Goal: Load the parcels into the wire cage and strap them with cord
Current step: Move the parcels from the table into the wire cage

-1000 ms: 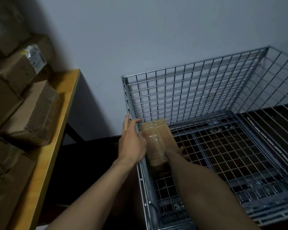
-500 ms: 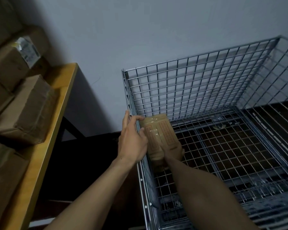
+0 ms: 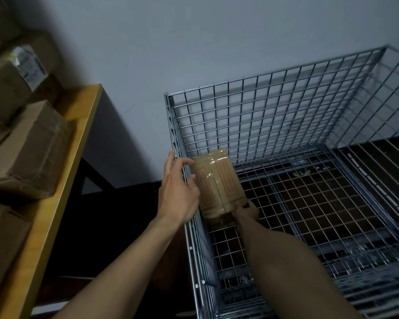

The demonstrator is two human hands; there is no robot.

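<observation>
Parcel [image 3: 217, 187] hardly moves inside wire cage [image 3: 286, 111].
Left hand [image 3: 179, 196] steadies it, fingers straight; right hand [image 3: 247, 209] seemingly grips its end.

right hand [image 3: 248, 210] mostly behind parcel [image 3: 217, 187], only thumb and knuckles show. left hand [image 3: 179, 196] at cage [image 3: 286, 111] wall, can't tell if fingers grip wire or parcel. parcel print unreadable. cage cut off right and near. boxes [image 3: 30, 150] cut off left, label [image 3: 29, 65] blurred. small thing [image 3: 302, 173] on far cage floor, unidentifiable.
</observation>
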